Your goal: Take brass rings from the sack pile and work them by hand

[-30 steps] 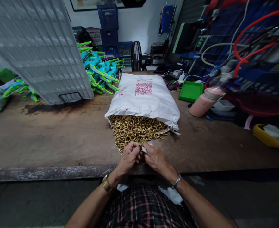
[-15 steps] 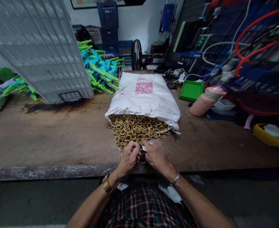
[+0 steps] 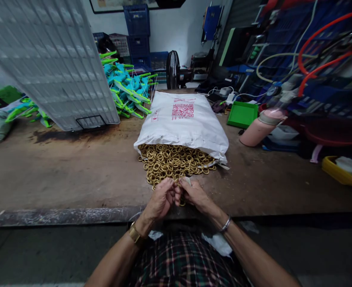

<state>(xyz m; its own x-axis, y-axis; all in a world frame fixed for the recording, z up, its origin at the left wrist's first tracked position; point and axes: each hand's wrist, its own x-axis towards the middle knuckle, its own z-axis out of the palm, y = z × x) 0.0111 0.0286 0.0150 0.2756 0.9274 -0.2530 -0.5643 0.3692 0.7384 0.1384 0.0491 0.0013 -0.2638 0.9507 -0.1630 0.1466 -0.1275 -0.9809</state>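
White strip (image 3: 188, 180), clamped in the right hand's (image 3: 198, 195) grip, is now turned toward the bag (image 3: 182, 129), its use seemingly paused; the left hand's (image 3: 164, 199) grip cannot be made out.

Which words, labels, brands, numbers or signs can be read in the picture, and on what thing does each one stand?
No word, brand or number is clear enough to quote.
Sack: a red QR code, with red characters too blurred to read.
Blue crate: pale lettering, too small to read.
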